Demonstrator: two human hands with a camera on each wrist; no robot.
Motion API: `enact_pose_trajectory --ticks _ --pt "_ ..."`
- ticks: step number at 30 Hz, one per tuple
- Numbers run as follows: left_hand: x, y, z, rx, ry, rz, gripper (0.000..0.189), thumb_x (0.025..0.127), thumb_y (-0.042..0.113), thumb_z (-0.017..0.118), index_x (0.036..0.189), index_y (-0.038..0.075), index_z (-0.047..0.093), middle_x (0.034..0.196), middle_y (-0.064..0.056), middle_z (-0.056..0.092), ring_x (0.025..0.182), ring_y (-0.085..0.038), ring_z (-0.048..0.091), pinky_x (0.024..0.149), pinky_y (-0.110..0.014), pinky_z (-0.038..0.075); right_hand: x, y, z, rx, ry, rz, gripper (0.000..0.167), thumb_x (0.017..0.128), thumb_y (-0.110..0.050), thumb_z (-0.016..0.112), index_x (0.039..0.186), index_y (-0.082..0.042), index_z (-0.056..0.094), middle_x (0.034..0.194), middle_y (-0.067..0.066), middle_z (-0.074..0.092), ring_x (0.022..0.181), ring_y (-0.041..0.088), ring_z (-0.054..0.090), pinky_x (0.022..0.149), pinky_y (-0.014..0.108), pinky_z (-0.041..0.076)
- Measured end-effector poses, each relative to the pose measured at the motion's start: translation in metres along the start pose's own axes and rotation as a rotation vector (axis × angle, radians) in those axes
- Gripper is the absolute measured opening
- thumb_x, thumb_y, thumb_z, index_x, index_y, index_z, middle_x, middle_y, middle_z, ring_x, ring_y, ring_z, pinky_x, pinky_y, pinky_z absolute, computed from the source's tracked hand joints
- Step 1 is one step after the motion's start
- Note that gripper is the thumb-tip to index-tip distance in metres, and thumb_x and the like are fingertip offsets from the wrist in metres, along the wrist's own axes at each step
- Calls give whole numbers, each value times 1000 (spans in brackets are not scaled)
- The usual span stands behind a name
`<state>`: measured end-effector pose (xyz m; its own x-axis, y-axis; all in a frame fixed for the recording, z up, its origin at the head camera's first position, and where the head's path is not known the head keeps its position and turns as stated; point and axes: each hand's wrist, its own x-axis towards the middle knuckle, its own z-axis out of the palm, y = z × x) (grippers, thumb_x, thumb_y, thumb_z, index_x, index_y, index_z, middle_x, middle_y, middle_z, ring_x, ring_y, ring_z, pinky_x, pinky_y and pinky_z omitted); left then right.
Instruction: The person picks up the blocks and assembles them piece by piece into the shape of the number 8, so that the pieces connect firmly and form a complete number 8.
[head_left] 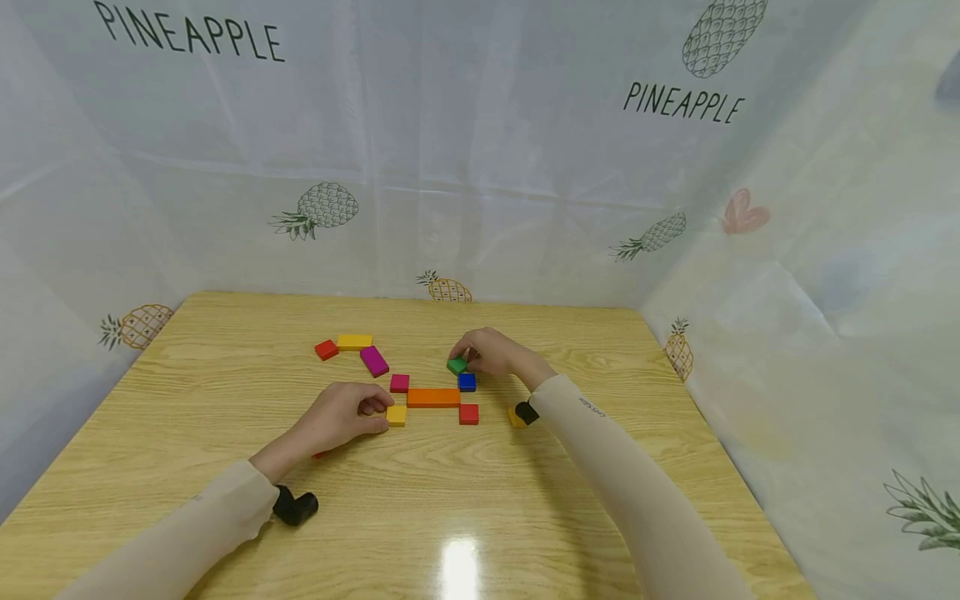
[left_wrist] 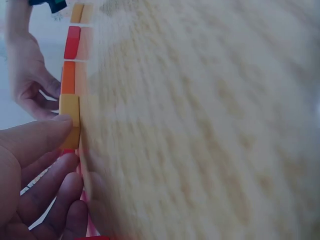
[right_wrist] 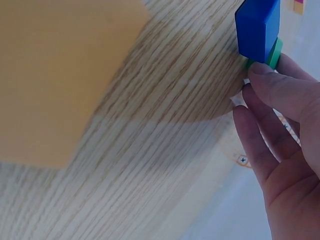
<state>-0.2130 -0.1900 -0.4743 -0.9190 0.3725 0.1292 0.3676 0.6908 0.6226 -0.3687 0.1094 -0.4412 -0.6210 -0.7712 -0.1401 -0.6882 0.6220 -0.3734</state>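
Head view showed the right hand (head_left: 491,350) pinching the green block (head_left: 456,366) between thumb and fingers, the block at the very tips, turned askew. It sat on the far side of the blue block (head_left: 467,382); whether the two touched could not be told. The left hand (head_left: 345,414) held the yellow block (head_left: 396,416) in a narrow grip at its left side, and the left wrist view placed the thumb tip (left_wrist: 64,121) on its near face. The orange block (head_left: 433,398) lay between yellow and blue, the red block (head_left: 468,414) by its right end.
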Motion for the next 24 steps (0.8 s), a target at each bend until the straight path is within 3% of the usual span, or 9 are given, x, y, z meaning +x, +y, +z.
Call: enact_pose_trajectory --ticks 5,13,18,24 --pt "3 -5 -9 19 -2 -14 34 93 28 85 121 12 76 105 6 75 94 -11 68 85 -36 58 0 0 0 -10 1 1 36 101 2 68 133 -13 74 128 6 70 110 20 71 98 30 57" --pt "25 -7 -51 119 20 -40 39 96 24 82 131 11 73 123 -8 75 107 -29 68 90 -51 58 -2 -1 0 2 7 9 36 101 5 67 132 -12 74 129 7 70 111 22 71 99 32 57" --pt "43 -16 -72 195 -3 41 48 93 18 84 137 7 69 131 -14 71 116 -36 66 97 -57 55 -2 0 1 1 8 6 35 101 3 68 133 -12 74 129 6 70 111 20 71 99 31 57" --pt "61 -34 -82 273 -56 147 53 90 13 86 140 7 68 130 -15 71 120 -39 63 104 -61 50 -2 0 2 -7 14 -2 34 102 2 68 132 -12 74 128 6 70 108 20 71 97 29 58"
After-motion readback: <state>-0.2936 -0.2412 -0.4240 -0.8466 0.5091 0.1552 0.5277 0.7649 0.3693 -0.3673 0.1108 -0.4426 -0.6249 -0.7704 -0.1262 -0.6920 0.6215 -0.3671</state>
